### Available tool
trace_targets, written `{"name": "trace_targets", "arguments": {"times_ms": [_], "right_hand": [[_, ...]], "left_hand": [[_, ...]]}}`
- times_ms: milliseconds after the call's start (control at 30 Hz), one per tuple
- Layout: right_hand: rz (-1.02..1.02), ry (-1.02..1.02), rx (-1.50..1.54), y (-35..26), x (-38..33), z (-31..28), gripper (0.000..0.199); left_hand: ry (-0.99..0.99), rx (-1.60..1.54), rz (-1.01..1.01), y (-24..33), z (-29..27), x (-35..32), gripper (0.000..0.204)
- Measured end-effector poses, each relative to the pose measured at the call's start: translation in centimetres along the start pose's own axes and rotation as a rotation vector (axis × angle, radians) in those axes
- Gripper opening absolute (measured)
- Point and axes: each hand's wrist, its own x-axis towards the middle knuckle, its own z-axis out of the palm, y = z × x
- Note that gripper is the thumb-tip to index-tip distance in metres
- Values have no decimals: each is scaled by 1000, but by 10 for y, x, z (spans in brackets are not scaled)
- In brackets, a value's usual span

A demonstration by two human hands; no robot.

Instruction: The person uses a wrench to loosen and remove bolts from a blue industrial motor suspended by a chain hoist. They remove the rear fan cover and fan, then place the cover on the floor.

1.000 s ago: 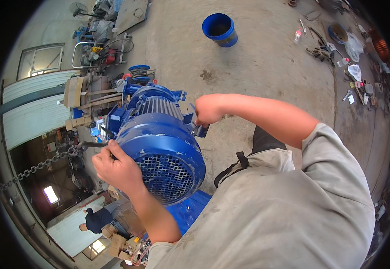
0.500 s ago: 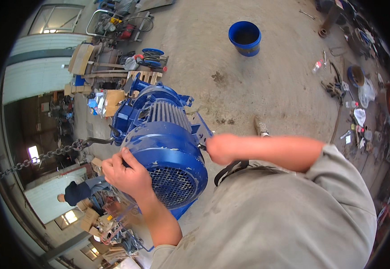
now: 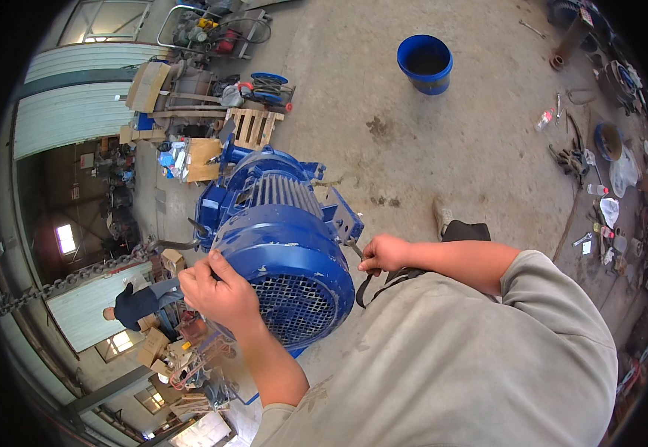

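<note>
The left hand [image 3: 223, 294] curls at the motor's [image 3: 283, 237] 8 o'clock, grip unclear; the right hand [image 3: 385, 253] holds a metal tool [image 3: 354, 249] at 3.

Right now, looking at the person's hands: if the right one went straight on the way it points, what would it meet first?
The right hand would probably meet the right side of the blue motor first, just beyond the metal tool it appears to hold, though depth is unclear.
</note>
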Motion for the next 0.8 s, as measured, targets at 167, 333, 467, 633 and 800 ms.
{"name": "trace_targets", "arguments": {"times_ms": [167, 333, 467, 633, 800], "right_hand": [[-95, 138, -270, -3, -29, -27, 30], [-175, 289, -492, -42, -52, -70, 39], [-280, 206, -547, -89, -35, -118, 33], [-166, -200, -842, -141, 23, -160, 21], [198, -317, -672, -174, 51, -164, 14]], "left_hand": [[1, 28, -22, 9, 1, 8, 32], [-14, 36, -22, 22, 2, 13, 41], [-34, 58, -44, 28, 1, 18, 35], [-39, 49, -62, 33, 2, 21, 31], [-25, 43, -52, 36, 0, 24, 32]]}}
